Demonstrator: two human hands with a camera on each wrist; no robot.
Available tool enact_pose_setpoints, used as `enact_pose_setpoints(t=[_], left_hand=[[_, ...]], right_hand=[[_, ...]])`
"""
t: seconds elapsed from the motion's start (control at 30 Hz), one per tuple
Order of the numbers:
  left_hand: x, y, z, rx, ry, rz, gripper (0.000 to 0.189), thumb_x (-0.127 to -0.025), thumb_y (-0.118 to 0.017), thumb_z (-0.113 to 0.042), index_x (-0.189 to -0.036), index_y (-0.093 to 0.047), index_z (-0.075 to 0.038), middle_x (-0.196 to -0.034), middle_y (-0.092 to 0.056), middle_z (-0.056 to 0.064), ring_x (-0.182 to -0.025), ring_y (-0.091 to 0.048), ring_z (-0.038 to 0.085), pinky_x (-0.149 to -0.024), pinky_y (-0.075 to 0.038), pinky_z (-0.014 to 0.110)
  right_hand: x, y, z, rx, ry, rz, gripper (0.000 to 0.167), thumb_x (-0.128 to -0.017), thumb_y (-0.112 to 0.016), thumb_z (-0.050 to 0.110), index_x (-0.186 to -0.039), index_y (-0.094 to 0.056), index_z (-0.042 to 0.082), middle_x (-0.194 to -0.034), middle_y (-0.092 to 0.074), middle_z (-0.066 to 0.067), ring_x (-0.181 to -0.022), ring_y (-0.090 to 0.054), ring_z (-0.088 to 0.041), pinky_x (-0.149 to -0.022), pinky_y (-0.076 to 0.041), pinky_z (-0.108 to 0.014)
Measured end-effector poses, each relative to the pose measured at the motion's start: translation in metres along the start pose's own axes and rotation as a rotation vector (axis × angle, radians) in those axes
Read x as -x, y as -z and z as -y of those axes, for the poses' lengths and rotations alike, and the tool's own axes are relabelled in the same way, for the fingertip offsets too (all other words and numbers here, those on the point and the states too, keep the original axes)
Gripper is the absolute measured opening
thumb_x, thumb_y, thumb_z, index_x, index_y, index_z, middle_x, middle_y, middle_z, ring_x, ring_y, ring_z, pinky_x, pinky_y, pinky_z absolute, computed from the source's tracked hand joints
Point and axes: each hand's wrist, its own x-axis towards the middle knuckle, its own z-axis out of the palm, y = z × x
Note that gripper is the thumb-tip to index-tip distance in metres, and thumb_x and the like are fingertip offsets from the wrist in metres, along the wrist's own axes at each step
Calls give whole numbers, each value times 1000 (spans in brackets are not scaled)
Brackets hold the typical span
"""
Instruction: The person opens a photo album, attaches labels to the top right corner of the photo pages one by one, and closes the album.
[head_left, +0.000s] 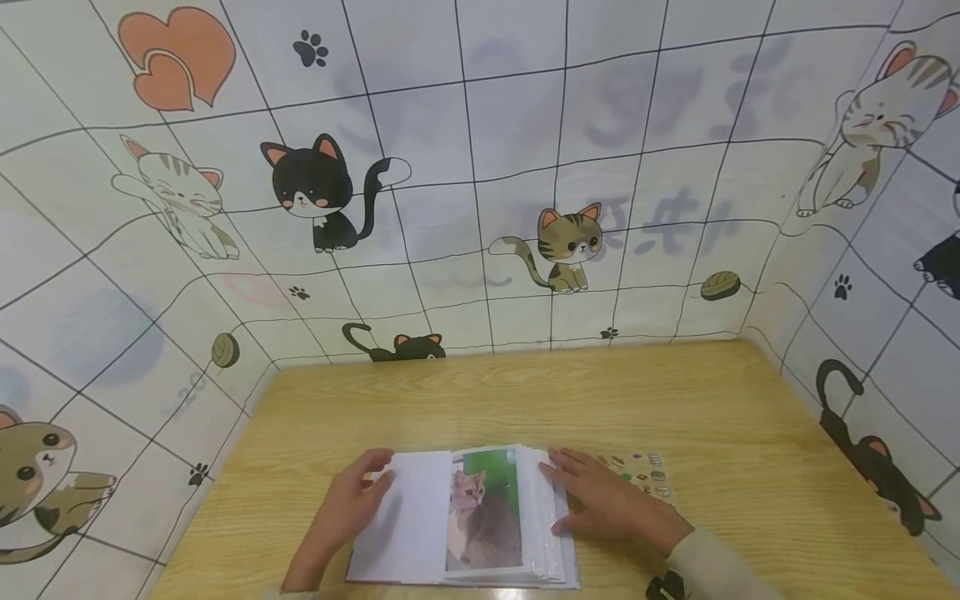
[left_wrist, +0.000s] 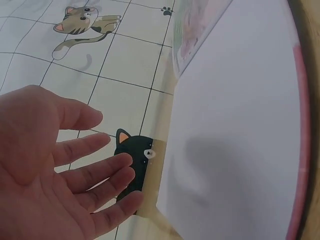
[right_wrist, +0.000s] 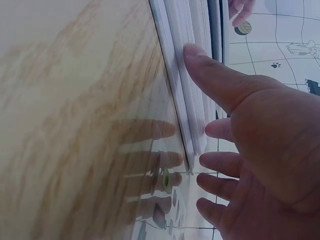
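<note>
Nearest the camera, the right sleeve [head_left: 712, 567] is seen; by the right grip [head_left: 603, 497], splayed at the bunched pages [head_left: 542, 533], nothing is clasped. The left grip [head_left: 348, 502] is loosely spread and empty beside the photo album [head_left: 416, 525], which is placed well short of the far edge of the bench [head_left: 480, 404]. Several pages might be turned together if caught as one, or the sticker sheet [head_left: 658, 477] dragged by the right grip.

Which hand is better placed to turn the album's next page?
Probably the right hand: it lies at the free edge of the stacked pages, while the left hand is opposite, by the open white cover.
</note>
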Motion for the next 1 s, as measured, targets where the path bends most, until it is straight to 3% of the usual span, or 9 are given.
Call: enact_pose_setpoints(t=[0.37,0.57,0.83,1.0], left_hand=[[-2,-16,-16,-65,-113,-11,30,-94,-66,-10,-124,-65,-10,-124,-67,6,-114,-62,27,-93,-52,48],[0,-25,-30,-81,-193,7,30,-93,-66,-9,-123,-66,-10,-124,-67,3,-114,-61,26,-95,-50,49],[4,-39,-48,-94,-382,6,33,-89,-69,-5,-121,-66,-8,-121,-69,5,-115,-62,26,-97,-49,46],[6,-48,-58,-103,-500,10,33,-89,-68,-3,-121,-65,-6,-119,-69,8,-114,-62,27,-95,-50,45]], right_hand=[[4,0,-3,17,41,-39,82,-86,-70,49,-149,-42,4,-158,-31,-21,-144,-29,-44,-113,-26,-63],[10,2,-6,36,43,-73,83,-87,-69,52,-150,-41,6,-158,-33,-19,-143,-31,-43,-113,-28,-59],[18,8,-20,81,85,-117,71,-90,-69,43,-145,-48,5,-152,-42,-20,-139,-37,-43,-111,-32,-59],[22,13,-27,40,45,-99,67,-92,-67,40,-145,-48,4,-154,-40,-19,-140,-35,-43,-111,-31,-60]])
